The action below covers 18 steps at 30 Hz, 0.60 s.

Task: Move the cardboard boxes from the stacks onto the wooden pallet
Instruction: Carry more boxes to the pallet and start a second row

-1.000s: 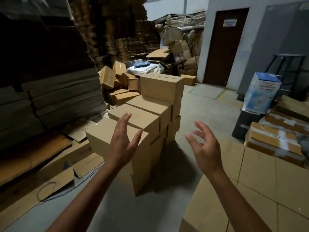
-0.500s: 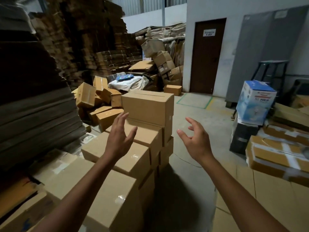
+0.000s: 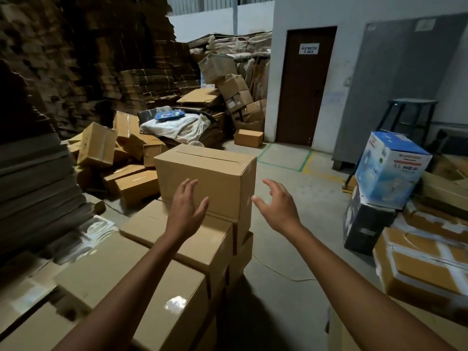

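- Atop the far, tallest end of the stepped stack [image 3: 212,239] sits a taped cardboard box [image 3: 202,173], upright.
- Left hand [image 3: 186,211] is spread wide before the box's near face; whether it touches, I cannot tell.
- Right hand [image 3: 278,206] hovers just beside the box's right corner, fingers wide, holding nothing.
- Blue-and-white carton [image 3: 390,171] stands well apart, rightward.

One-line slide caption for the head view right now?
Left hand and right hand, open, reach for the top cardboard box of a stepped stack.
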Each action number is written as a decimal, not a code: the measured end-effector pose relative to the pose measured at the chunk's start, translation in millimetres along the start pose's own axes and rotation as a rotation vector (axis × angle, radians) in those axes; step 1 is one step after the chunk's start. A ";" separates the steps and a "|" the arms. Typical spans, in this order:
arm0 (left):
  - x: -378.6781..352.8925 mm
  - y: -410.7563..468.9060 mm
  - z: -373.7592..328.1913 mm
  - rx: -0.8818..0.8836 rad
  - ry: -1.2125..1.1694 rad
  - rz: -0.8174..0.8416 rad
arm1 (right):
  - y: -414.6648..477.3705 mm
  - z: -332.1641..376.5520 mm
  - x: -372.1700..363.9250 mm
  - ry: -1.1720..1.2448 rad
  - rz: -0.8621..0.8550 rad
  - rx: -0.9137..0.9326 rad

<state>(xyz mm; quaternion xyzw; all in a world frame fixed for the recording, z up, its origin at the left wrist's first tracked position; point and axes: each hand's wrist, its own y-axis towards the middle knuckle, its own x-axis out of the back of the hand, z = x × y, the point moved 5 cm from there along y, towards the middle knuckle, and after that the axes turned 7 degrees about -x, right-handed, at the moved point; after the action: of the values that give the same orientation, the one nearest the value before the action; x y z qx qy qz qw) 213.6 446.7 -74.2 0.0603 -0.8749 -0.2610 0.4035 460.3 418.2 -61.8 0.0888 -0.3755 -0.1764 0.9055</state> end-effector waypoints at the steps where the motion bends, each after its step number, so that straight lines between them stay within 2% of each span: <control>1: -14.9 20.3 11.3 0.006 -0.013 0.003 | 22.9 -6.9 -11.8 -0.003 0.006 -0.008; 8: -105.0 150.0 59.3 0.016 -0.018 0.056 | 171.2 -42.9 -74.6 0.016 0.061 -0.121; 13: -163.5 213.9 80.0 0.095 -0.028 0.075 | 262.1 -72.9 -103.7 0.046 0.126 -0.191; 15: -186.9 233.7 94.7 0.241 -0.141 0.030 | 299.8 -90.0 -115.4 0.083 0.147 -0.232; 18: -222.6 251.0 126.2 0.727 -0.538 -0.129 | 356.3 -120.2 -135.2 0.126 0.204 -0.283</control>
<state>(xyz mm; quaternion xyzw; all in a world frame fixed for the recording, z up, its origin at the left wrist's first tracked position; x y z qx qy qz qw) 295.4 783.6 -165.4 0.1824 -0.9778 0.0321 0.0975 547.2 802.3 -129.4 -0.0670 -0.2966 -0.1289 0.9439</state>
